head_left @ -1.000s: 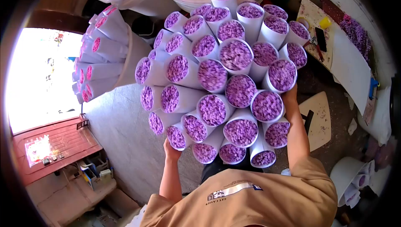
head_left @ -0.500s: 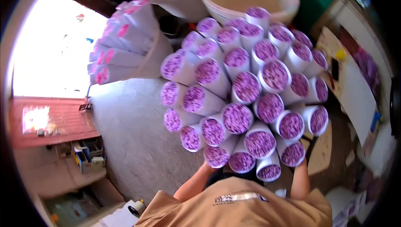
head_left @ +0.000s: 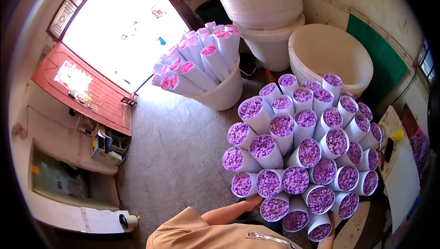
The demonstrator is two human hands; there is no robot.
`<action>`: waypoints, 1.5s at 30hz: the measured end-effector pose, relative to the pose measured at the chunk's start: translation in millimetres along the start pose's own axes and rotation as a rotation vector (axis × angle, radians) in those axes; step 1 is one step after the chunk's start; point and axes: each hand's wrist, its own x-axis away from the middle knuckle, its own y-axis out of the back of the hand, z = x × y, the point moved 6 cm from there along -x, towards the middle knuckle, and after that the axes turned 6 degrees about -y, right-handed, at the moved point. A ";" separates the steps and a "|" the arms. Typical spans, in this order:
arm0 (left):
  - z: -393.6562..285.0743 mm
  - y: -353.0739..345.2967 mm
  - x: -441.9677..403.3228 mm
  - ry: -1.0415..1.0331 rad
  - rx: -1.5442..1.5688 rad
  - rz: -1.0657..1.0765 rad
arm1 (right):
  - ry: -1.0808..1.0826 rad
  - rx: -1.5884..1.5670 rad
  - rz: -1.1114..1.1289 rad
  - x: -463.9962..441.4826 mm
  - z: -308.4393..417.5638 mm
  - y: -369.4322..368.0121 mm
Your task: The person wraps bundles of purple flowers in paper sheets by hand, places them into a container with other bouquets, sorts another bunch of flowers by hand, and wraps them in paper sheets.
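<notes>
Down into the frame's lower right comes the cluster of purple-topped tubes, long axes fanning up toward the camera, with left hand and right hand both at its lower edge, fingers too hidden to tell whether they grip.

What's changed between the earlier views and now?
The view swung, putting the purple-filled rolls lower and further right in frame; whether they moved themselves, I can't tell. The right hand went from the bunch's right flank to its near edge; the left hand remains at its near left. Both are mostly hidden, so no grip change is clear. Unchanged: the bunch together, pink-filled rolls in their white bucket.
</notes>
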 end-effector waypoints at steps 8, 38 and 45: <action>-56.3 -7.5 48.8 -0.246 0.145 0.230 | -0.075 0.021 0.183 -13.7 -30.6 -73.6; 65.1 216.2 201.7 0.164 -0.479 -0.382 | 0.593 -0.315 -0.500 -15.1 103.0 85.3; 68.7 191.0 166.1 0.214 -0.576 -0.242 | 0.887 0.145 -0.333 -48.2 120.1 -51.8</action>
